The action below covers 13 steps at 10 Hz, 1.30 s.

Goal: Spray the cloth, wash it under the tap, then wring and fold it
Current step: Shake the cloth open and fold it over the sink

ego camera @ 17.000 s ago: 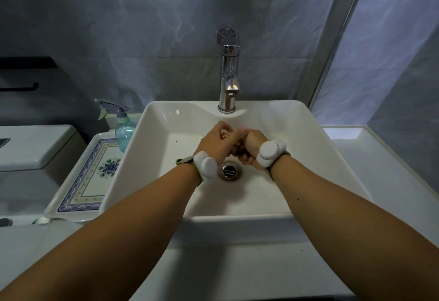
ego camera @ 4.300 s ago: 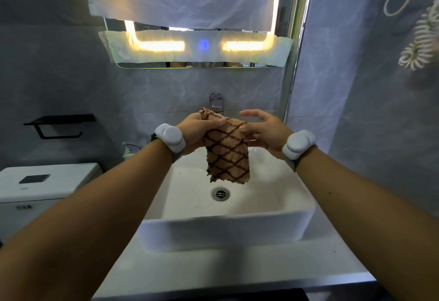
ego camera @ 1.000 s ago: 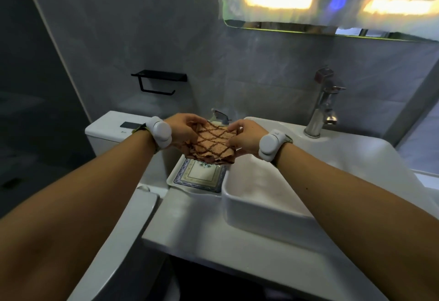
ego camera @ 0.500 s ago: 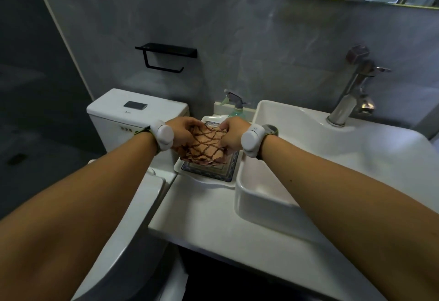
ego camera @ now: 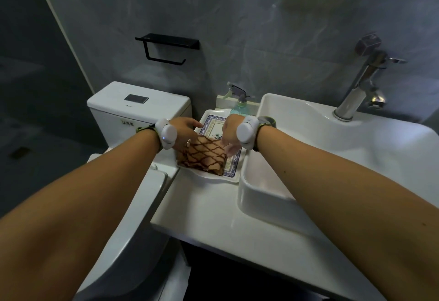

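Cloth (ego camera: 204,156) lies folded on the patterned tray (ego camera: 234,174), left of the sink (ego camera: 308,120). Our left hand (ego camera: 186,130) and right hand (ego camera: 228,134) touch its far edge, fingers loosely curled; we cannot tell if they grip.

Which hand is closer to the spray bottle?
Right. The right hand sits just below the spray bottle, over the tray; the left hand is farther off, at the tray's left edge.

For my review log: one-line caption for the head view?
Both hands set the folded cloth on the patterned tray beside the sink.
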Each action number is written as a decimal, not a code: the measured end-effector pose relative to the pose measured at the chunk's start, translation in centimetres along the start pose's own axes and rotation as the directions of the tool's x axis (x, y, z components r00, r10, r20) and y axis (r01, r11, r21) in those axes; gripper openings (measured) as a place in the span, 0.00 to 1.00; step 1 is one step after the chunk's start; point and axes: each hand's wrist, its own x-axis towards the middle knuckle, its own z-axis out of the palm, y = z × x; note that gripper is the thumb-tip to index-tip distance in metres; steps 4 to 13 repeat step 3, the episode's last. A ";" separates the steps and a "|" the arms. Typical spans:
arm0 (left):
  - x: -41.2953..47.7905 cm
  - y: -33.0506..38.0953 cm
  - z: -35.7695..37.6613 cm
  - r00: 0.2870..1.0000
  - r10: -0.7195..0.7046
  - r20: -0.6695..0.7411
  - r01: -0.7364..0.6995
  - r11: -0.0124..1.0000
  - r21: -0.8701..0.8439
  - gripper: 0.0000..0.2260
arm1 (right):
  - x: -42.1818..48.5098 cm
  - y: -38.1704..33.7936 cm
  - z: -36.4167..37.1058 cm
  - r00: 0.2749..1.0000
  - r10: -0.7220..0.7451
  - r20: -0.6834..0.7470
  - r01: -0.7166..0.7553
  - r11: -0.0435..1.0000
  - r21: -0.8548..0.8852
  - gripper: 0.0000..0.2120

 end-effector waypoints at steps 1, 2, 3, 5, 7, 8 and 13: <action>-0.1 0.0 -0.2 1.000 -0.015 -0.001 0.015 0.999 -0.034 0.26 | 0.9 -0.1 -0.2 0.995 0.104 -0.014 -0.102 0.990 0.095 0.19; 0.1 0.0 -0.2 1.000 -0.006 -0.015 0.006 0.999 -0.049 0.25 | 0.9 0.1 -0.2 0.990 0.137 -0.027 -0.130 0.976 0.173 0.19; 0.2 0.3 -0.2 1.000 0.018 -0.023 -0.019 1.000 -0.021 0.23 | 0.6 0.1 -0.3 0.992 0.129 -0.008 -0.124 0.968 0.219 0.19; 0.2 0.3 -0.2 1.000 0.018 -0.023 -0.019 1.000 -0.021 0.23 | 0.6 0.1 -0.3 0.992 0.129 -0.008 -0.124 0.968 0.219 0.19; 0.2 0.3 -0.2 1.000 0.018 -0.023 -0.019 1.000 -0.021 0.23 | 0.6 0.1 -0.3 0.992 0.129 -0.008 -0.124 0.968 0.219 0.19; 0.2 0.3 -0.2 1.000 0.018 -0.023 -0.019 1.000 -0.021 0.23 | 0.6 0.1 -0.3 0.992 0.129 -0.008 -0.124 0.968 0.219 0.19; 0.2 0.3 -0.2 1.000 0.018 -0.023 -0.019 1.000 -0.021 0.23 | 0.6 0.1 -0.3 0.992 0.129 -0.008 -0.124 0.968 0.219 0.19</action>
